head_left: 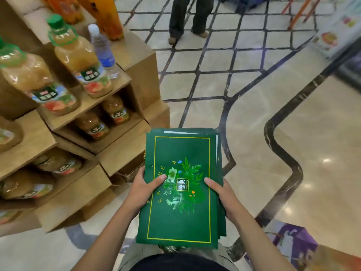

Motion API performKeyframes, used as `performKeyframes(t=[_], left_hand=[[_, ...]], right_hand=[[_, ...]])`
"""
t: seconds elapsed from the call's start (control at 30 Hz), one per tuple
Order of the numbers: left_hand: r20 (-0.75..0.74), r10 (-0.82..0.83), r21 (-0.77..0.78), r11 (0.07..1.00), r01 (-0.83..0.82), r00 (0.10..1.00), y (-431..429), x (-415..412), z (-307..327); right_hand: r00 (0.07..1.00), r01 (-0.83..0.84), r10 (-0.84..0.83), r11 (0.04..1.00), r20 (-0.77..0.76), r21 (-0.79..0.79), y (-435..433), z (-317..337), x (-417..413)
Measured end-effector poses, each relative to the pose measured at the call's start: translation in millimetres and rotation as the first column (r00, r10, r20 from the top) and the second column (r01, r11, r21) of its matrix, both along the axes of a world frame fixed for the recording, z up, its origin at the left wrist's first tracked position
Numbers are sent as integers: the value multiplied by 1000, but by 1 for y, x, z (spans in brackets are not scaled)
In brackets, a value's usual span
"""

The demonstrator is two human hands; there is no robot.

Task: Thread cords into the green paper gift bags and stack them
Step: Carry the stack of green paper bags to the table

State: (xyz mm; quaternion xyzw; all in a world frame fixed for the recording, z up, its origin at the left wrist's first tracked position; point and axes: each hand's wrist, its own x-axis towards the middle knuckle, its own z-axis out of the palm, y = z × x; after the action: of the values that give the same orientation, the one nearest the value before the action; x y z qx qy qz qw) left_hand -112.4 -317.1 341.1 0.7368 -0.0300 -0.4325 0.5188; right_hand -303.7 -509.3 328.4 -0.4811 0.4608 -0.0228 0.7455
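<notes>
A stack of flat green paper gift bags [181, 149] with a gold border and a floral print is held level in front of me, low in the middle of the view. My left hand [145, 185] grips its left edge, thumb on top. My right hand [219, 190] grips its right edge, thumb on top as well. A small punched hole shows near the top bag's left edge. A bit of gold cord [144, 154] peeks out under the left edge. No other cord is visible.
A stepped cardboard display [136, 61] with juice bottles [78, 55] and a water bottle [102, 49] stands close on the left. The floor is glossy tile. A person's legs [187, 16] stand far ahead. A purple and orange box [293, 241] lies at the lower right.
</notes>
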Motion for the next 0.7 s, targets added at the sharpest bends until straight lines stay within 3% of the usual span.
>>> performKeyframes(t=[0.33, 0.47, 0.7], left_hand=[[15, -186, -8, 983, 186, 983, -240, -24, 0], [113, -244, -6, 969, 247, 963, -331, -14, 2], [155, -318, -55, 943, 329, 935, -496, 56, 2]], right_hand=[[979, 191, -188, 981, 81, -31, -200, 8, -54], [964, 258, -255, 966, 77, -34, -273, 7, -46], [937, 349, -346, 934, 43, -78, -420, 5, 9]])
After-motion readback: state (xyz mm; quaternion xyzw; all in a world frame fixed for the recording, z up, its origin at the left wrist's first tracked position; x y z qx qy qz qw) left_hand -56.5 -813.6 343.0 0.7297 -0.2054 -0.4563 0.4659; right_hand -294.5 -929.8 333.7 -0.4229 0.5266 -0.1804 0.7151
